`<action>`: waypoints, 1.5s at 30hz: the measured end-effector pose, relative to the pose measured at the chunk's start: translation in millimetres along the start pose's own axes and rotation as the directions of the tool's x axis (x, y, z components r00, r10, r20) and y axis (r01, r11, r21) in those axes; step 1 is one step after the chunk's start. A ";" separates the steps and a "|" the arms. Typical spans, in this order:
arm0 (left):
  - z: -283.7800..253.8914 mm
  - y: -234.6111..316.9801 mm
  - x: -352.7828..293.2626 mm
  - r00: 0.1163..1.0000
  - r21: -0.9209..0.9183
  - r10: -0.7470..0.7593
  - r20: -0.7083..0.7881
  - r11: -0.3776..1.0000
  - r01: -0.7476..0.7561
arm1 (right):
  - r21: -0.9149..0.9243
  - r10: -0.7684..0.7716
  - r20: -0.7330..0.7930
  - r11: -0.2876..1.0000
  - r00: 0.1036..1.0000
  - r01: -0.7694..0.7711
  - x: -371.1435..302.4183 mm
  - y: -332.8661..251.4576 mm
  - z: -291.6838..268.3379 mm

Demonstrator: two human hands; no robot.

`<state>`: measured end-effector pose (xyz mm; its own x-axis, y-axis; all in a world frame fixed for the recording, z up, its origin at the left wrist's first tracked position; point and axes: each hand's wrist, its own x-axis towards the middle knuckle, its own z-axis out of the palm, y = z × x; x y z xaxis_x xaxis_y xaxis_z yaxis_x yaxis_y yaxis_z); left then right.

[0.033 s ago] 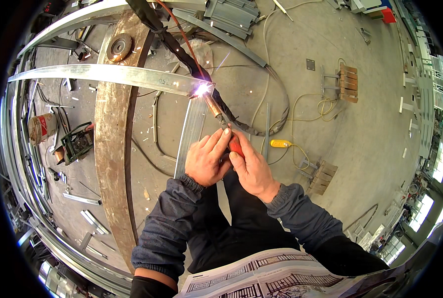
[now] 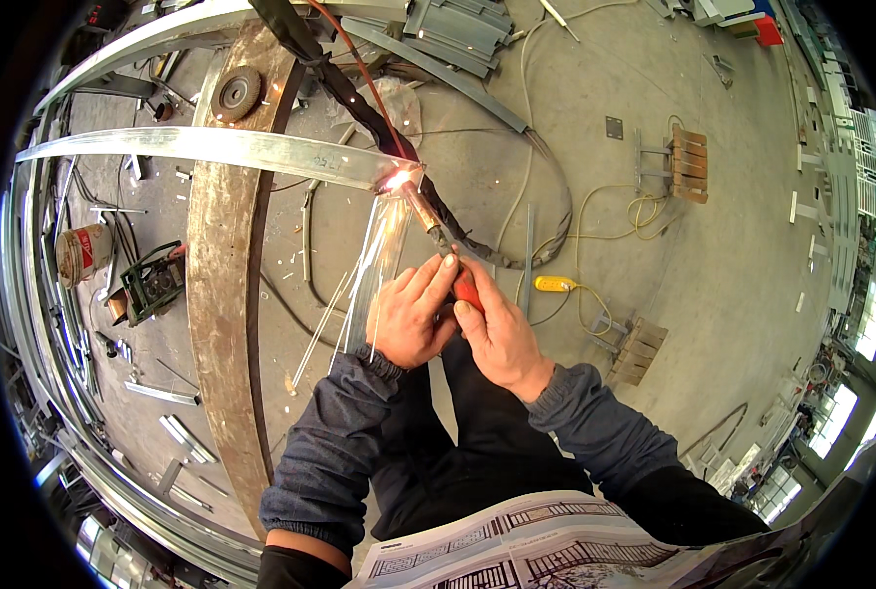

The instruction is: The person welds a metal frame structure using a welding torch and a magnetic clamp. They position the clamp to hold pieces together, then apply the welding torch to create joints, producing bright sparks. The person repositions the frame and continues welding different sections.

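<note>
Both my hands grip a welding torch (image 2: 465,283) with a red handle and a copper-coloured nozzle. My left hand (image 2: 410,312) is closed against the torch's left side, its fingertips near the neck. My right hand (image 2: 502,339) wraps the handle, thumb on top. The nozzle tip meets a bright glow at the end of a long silvery metal bar (image 2: 251,152). A second silvery bar (image 2: 371,260) runs from that joint down towards my left hand. Sparks streak down over this second bar. Glare hides the exact contact spot.
A rusty steel beam (image 2: 224,294) crosses under the long bar, with a grinding disc (image 2: 237,93) lying on it. Dark wrapped cable (image 2: 359,108) passes behind the joint. A bucket (image 2: 84,253), a yellow plug block (image 2: 554,284) and metal offcuts lie on the floor.
The violet-white arc has turned into a smaller, warmer glow. A fan of sparks now sprays downward along the second bar. My hands and the torch have kept their place.
</note>
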<state>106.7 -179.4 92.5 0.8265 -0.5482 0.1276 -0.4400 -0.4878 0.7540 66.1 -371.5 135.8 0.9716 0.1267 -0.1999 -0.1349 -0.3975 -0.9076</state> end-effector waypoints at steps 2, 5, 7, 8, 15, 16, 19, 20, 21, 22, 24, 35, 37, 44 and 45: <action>-0.2 0.1 0.9 1.000 -0.003 0.006 0.013 1.000 -0.006 | -0.007 0.009 -0.005 1.000 1.000 -0.009 -1.5 -2.2 -1.3; -1.5 2.0 1.3 1.000 0.026 -0.009 0.022 1.000 0.008 | 0.012 -0.013 -0.008 1.000 1.000 0.013 -0.8 -2.2 -1.7; -1.0 1.9 0.8 1.000 0.016 -0.013 0.007 1.000 0.013 | 0.018 -0.042 -0.016 0.999 0.999 0.042 1.6 -3.2 -1.5; -0.5 1.6 0.8 1.000 0.012 -0.015 -0.001 1.000 0.015 | 0.021 -0.056 -0.021 0.998 0.998 0.057 2.5 -3.5 -1.5; -1.6 4.5 3.4 0.998 0.012 0.009 -0.066 1.000 -0.008 | 0.004 0.008 -0.018 1.000 1.000 -0.008 -2.3 3.4 -1.2; -1.2 3.5 2.9 0.998 0.009 0.009 -0.063 1.000 -0.008 | 0.008 0.009 -0.011 1.000 1.000 -0.009 -2.1 3.0 -1.7; 2.2 0.4 2.4 0.999 -0.012 0.008 -0.040 1.000 -0.009 | 0.016 0.011 0.004 1.000 1.000 -0.011 0.1 -0.2 -3.6; 1.0 1.0 2.6 1.000 0.000 0.002 -0.020 1.000 -0.002 | 0.025 0.009 0.005 1.000 1.000 -0.009 0.7 -0.2 -4.1; -0.6 2.0 3.2 1.000 0.012 -0.004 0.000 1.000 0.004 | 0.034 0.006 0.006 0.999 1.000 -0.007 1.2 -0.2 -4.5; -0.1 2.0 3.3 1.000 0.006 0.000 -0.017 1.000 0.001 | 0.029 0.004 0.007 1.000 1.000 -0.004 1.7 -0.2 -4.6; 1.3 1.9 3.2 0.999 -0.007 0.006 -0.052 1.000 -0.007 | 0.020 -0.002 0.008 1.000 1.000 0.002 2.5 -0.4 -4.5; 5.5 2.2 3.9 0.997 0.005 -0.005 -0.072 1.000 0.005 | 0.001 -0.014 -0.007 1.000 1.000 0.014 1.4 4.0 -4.5; 2.9 3.2 4.6 1.000 0.016 -0.023 -0.006 1.000 0.023 | 0.008 0.008 0.002 1.000 1.000 -0.008 0.2 -0.6 -6.1; 5.4 3.5 5.8 0.999 0.032 0.018 -0.041 0.999 -0.016 | -0.007 -0.005 -0.021 1.000 1.000 0.005 -2.0 0.9 -6.2; 5.4 4.2 7.0 0.997 0.037 0.042 -0.071 0.999 -0.039 | -0.015 -0.016 -0.031 1.000 0.999 0.015 -1.9 1.1 -6.0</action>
<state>108.8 -188.9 93.1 0.8304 -0.5183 0.2045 -0.4847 -0.4912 0.7237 65.3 -377.7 137.4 0.9792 0.1044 -0.1740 -0.1172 -0.4093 -0.9048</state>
